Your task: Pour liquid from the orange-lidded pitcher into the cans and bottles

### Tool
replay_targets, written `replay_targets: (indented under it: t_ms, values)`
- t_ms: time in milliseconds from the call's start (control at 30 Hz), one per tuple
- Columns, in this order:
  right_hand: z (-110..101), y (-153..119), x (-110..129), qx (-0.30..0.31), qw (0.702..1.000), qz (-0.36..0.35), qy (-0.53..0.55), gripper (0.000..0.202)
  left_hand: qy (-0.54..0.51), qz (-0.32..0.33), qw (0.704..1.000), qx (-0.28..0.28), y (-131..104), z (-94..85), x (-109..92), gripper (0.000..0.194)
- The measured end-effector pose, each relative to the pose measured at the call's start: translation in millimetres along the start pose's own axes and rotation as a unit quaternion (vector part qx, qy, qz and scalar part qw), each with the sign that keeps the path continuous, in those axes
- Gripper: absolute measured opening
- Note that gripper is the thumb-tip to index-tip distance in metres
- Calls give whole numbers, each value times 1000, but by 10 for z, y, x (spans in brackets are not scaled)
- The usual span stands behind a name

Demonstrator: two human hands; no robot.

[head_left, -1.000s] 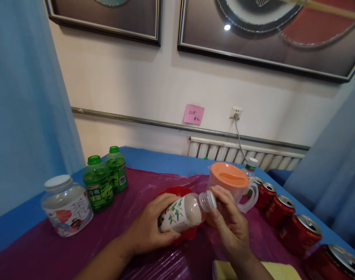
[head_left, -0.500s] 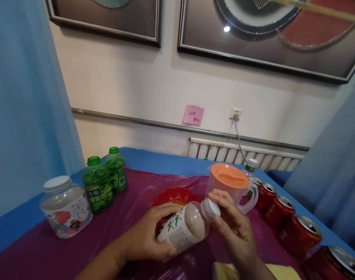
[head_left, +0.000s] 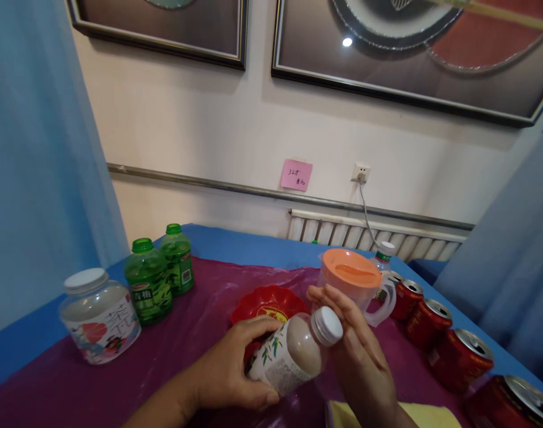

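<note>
A clear bottle (head_left: 289, 353) with a white label and green leaf print lies tilted in my left hand (head_left: 239, 365), its neck up and to the right. My left fingers wrap round its lower part. A white screw cap (head_left: 328, 326) sits on the bottle's neck. Close beside that cap is my right hand (head_left: 358, 351), its fingers stretched out and nearly together; whether the palm touches the cap I cannot tell. Behind the bottle stands a red scalloped bowl (head_left: 262, 297), partly hidden by the bottle and my left hand.
At left stand a wide white-capped jar (head_left: 101, 324) and two green bottles (head_left: 148, 291). An orange-lidded pitcher (head_left: 349, 267) is behind my right hand. Several red cans (head_left: 461, 359) line the right edge. A yellow cloth (head_left: 425, 416) lies at the front, on purple sheeting (head_left: 173, 333).
My right fingers have come off the white cap and straightened beside it. The bottle has shifted slightly right and tipped a little toward me, still in my left hand.
</note>
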State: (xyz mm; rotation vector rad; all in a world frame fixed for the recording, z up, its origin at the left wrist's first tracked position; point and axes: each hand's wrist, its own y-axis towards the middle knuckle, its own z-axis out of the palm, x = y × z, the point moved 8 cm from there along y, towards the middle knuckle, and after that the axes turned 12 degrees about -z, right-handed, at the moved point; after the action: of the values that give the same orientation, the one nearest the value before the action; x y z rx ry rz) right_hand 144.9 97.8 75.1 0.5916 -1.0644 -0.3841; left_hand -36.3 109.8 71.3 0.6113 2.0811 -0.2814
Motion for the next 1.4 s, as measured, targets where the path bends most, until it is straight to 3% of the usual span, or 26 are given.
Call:
replay_targets:
  t_ms: [100,300,500,567,700,800,933,1100,1167,1300,1400]
  values:
    - [-39,-15,-12,-30,999,4,-30,42,-2,6,1000,1,-3,1,-17,81]
    - [8,22,64,-39,996,-70,-23,78,8,12,1000,-5,-11,-3,-46,82]
    - [-21,-44,26,-59,997,-29,-50,43,-6,7,1000,-4,3,-18,-53,82]
    - [-21,-33,65,-74,993,-54,-68,46,0,4,1000,-4,1,-16,-41,83]
    - [37,-5,109,-62,995,-75,-33,72,-8,2,1000,-6,-8,-22,-1,84]
    - [44,-21,65,-41,998,-37,-29,56,-22,4,1000,-9,-4,-37,30,85]
    - [-27,-11,66,-55,995,-58,-54,36,-14,7,1000,-20,8,-51,10,84]
    - [-78,-1,88,-122,988,-75,-63,30,25,6,999,-41,7,-44,-21,80]
    - [-63,-17,78,-138,987,-58,-64,37,22,2,999,-46,2,-43,23,83]
    - [134,-11,6,-60,997,-11,-46,68,-17,-16,999,-47,-9,-60,180,92]
    - [308,19,-4,5,999,13,-42,54,-59,-23,997,-34,-10,-55,271,93]
